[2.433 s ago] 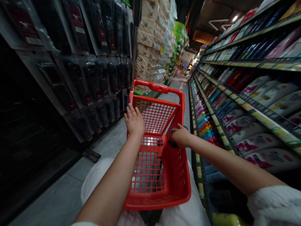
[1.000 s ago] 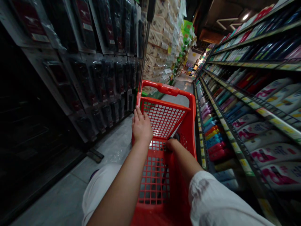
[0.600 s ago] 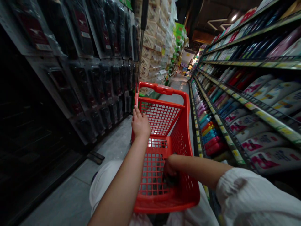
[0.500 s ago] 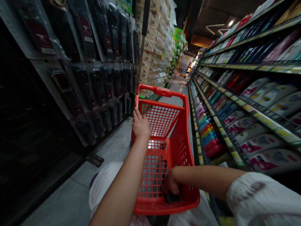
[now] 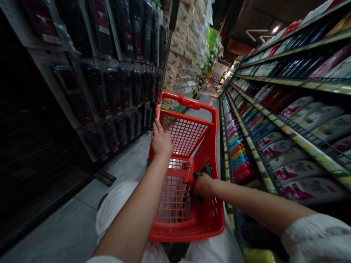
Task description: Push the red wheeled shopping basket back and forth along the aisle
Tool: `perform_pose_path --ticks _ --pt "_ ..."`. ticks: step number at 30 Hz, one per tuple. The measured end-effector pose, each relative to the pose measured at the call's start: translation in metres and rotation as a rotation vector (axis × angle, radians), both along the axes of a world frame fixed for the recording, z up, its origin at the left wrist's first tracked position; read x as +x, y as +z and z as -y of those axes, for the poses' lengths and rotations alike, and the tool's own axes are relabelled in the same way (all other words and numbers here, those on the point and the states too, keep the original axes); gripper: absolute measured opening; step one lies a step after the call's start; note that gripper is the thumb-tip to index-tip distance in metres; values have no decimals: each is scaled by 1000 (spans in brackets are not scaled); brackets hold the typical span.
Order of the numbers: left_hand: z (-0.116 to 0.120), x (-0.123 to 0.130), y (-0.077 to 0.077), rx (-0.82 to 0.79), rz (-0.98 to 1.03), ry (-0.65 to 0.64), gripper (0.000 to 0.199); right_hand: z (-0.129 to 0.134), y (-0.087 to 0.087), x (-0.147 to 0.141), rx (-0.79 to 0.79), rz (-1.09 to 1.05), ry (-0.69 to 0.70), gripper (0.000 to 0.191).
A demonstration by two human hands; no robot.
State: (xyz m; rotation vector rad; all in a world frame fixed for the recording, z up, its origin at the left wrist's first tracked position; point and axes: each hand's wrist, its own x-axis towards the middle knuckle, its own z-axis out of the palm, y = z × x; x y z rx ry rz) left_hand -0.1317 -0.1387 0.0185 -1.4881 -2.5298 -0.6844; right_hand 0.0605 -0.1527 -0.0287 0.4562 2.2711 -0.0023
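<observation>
A red plastic rolling shopping basket (image 5: 192,233) stands before me, tilted in view, with grid-like walls and floor. My left hand (image 5: 162,141) grips its left rim, the fingers lying along the edge near the corner. Inside the basket, my right hand (image 5: 203,185) is closed around a black object (image 5: 207,170) with a rounded, glossy end. The hand covers much of that object, and its kind cannot be made out. A long dark pull handle (image 5: 173,16) on a thin metal rod rises from the basket's far left corner.
Packaged dark goods (image 5: 112,84) hang on the left rack, with a rack foot (image 5: 105,177) on the floor. Stacked tan packs (image 5: 179,58) stand beyond. Along the right run shelves of bottles (image 5: 298,168), close to the basket. The grey aisle floor (image 5: 124,157) stretches ahead.
My right hand has moved up and farther into the basket with the black object, which now shows more. The left hand stays on the rim. The view has shifted slightly.
</observation>
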Motion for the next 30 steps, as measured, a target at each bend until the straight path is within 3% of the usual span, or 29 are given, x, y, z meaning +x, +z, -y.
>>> perform_pose_path --ticks 3,5,7,11,13,15,18,24,30 --pt "1 0 0 -1 5 -1 39 35 -12 2 -195 249 139 41" --pt "2 1 1 1 16 -4 39 33 -2 1 -161 260 134 38" --pt "2 1 2 0 29 -5 39 8 18 -2 13 187 68 31" --pt "2 1 2 -22 20 -4 36 -75 57 -2 331 31 -17 28" --pt "2 1 2 -31 5 -12 34 -109 65 1 465 -98 -58 28" --pt "1 1 1 -32 -6 -19 34 -124 64 4 522 -148 -87 27" --pt "1 1 -1 -26 -14 -22 33 -109 53 9 432 -86 -63 28" --pt "2 3 -1 -27 -24 -31 32 -30 36 21 190 5 72 24" --pt "5 4 2 -39 -10 -31 34 6 45 22 40 -11 152 28"
